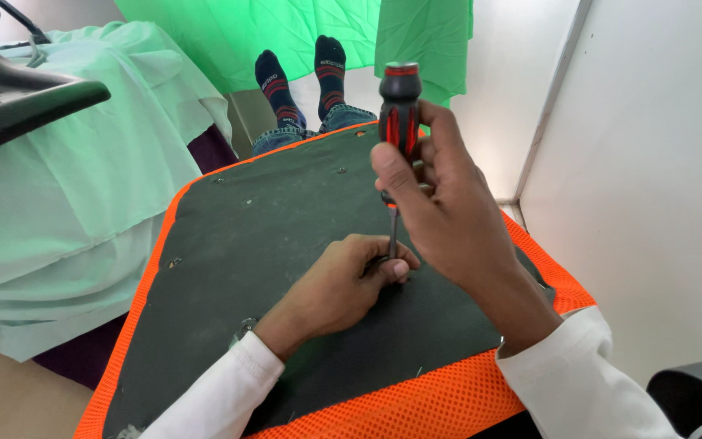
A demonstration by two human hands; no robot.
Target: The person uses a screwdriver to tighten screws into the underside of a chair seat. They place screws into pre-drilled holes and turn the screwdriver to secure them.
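Item one, my landmark: a dark panel (286, 236) with an orange mesh edge (432, 406), lying across my lap and filling the middle of the view; small metal fittings dot its surface near the far and left edges. I see no packages, labels or signs on or around the panel. Item two: a screwdriver (398, 122) with a black and red handle, standing nearly upright over the panel's centre, its thin shaft running down to the panel surface. Item three: my right hand (440, 203), above the panel's right half, curled closed around the handle, thumb pressed along the near side, the red cap showing above the fingers. Item four: my left hand (343, 284), resting on the panel just below the shaft, fingers bent in and pinched about the tip where it meets the panel; what the fingertips hold there, if anything, I cannot tell. Both wrists wear white sleeves. Beyond the panel's far edge: jeans and my two feet in dark striped socks (302, 77), green cloth (286, 32) behind them. Left of the panel: pale green sheeting (58, 195) over a bulky shape. Right of the panel: a white wall (652, 179).
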